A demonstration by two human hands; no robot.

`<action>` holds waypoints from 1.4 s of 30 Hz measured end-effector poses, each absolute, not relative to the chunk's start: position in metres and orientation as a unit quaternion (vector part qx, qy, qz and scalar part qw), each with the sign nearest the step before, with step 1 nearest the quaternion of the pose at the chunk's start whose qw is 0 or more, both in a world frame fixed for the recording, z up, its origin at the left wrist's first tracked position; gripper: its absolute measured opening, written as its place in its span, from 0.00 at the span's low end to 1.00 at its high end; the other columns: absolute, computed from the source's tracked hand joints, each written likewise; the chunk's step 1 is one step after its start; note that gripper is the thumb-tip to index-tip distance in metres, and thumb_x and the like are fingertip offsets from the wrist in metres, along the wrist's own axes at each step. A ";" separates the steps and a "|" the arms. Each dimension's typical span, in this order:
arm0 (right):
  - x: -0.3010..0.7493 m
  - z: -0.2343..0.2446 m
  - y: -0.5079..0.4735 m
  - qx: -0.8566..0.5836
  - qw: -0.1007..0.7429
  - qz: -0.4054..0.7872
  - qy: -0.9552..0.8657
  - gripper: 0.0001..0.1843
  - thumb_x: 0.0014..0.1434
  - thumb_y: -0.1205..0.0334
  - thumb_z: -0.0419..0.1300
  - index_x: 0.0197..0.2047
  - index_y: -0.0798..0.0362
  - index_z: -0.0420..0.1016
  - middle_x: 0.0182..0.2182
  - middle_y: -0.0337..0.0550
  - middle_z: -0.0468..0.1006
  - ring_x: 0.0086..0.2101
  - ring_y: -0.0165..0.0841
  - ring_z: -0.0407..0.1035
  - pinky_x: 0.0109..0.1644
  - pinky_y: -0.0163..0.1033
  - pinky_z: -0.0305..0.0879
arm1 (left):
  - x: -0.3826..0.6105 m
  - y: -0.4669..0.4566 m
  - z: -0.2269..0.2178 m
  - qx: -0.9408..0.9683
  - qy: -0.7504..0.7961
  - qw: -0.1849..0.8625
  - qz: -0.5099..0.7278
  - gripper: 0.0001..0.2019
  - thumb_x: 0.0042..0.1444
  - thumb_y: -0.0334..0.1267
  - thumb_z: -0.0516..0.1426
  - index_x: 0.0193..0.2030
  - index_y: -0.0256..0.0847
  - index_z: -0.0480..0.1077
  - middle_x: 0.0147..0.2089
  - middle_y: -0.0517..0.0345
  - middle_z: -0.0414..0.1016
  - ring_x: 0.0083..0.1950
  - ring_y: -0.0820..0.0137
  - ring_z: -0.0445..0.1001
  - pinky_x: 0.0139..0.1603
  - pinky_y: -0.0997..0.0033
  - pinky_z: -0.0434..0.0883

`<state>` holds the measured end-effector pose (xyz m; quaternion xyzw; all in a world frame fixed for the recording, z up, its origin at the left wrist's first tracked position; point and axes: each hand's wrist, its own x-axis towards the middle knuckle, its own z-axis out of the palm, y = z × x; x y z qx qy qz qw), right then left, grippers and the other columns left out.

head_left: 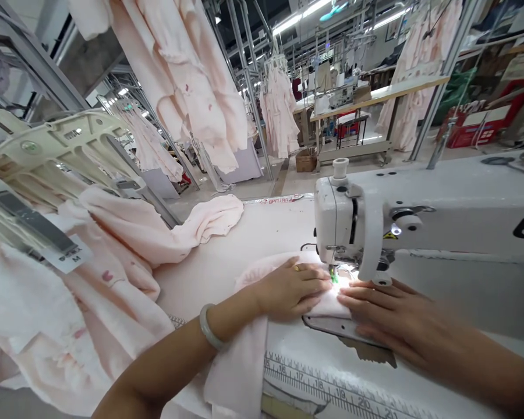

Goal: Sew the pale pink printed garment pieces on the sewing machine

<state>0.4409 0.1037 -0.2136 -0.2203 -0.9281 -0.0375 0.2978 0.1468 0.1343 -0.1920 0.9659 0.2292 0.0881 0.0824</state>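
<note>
A white sewing machine (347, 215) stands at the right, its lamp lighting the needle area. Pale pink fabric (244, 349) runs under the presser foot (333, 274) and hangs over the table's near edge. Flat on this cloth, left of the foot, lies my left hand (290, 288), fingers stretched toward the needle. My right hand (388, 311) rests just right of the foot with fingers extended, its fingertips at the cloth's edge; it is slightly blurred. Both hands press from above rather than grasp. The fabric directly beneath the fingers is hidden.
Pale pink garments (126, 279) hang from a cream hanger rack (65, 139) at the left, one sleeve lying on the table. A printed ruler (323, 384) lines the near edge. More garments (192, 87) hang overhead. Beyond stand a workbench (375, 99) and a cardboard box (306, 160).
</note>
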 end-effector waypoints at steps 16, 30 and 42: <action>0.447 -0.218 0.110 -0.247 0.295 0.004 -0.923 0.17 0.82 0.49 0.53 0.56 0.39 0.84 0.49 0.35 0.89 0.44 0.40 0.84 0.63 0.53 0.72 | 0.152 0.154 -0.204 0.963 0.221 0.096 0.116 0.19 0.76 0.27 0.48 0.63 0.36 0.77 0.63 0.40 0.81 0.70 0.59 0.76 0.75 0.53 0.71; 0.439 -0.212 0.104 -0.229 0.299 -0.007 -0.926 0.21 0.83 0.52 0.52 0.73 0.37 0.73 0.46 0.37 0.87 0.37 0.37 0.82 0.54 0.48 0.74 | 0.150 0.140 -0.206 0.969 0.191 0.103 0.115 0.21 0.73 0.23 0.51 0.65 0.38 0.76 0.63 0.44 0.82 0.65 0.61 0.79 0.71 0.56 0.75; 0.449 -0.234 0.104 -0.307 0.248 0.011 -0.919 0.26 0.80 0.42 0.54 0.74 0.39 0.73 0.54 0.45 0.87 0.51 0.47 0.83 0.69 0.64 0.70 | 0.150 0.156 -0.211 0.968 0.193 0.096 0.130 0.19 0.77 0.27 0.49 0.64 0.37 0.78 0.59 0.42 0.84 0.66 0.60 0.80 0.70 0.55 0.76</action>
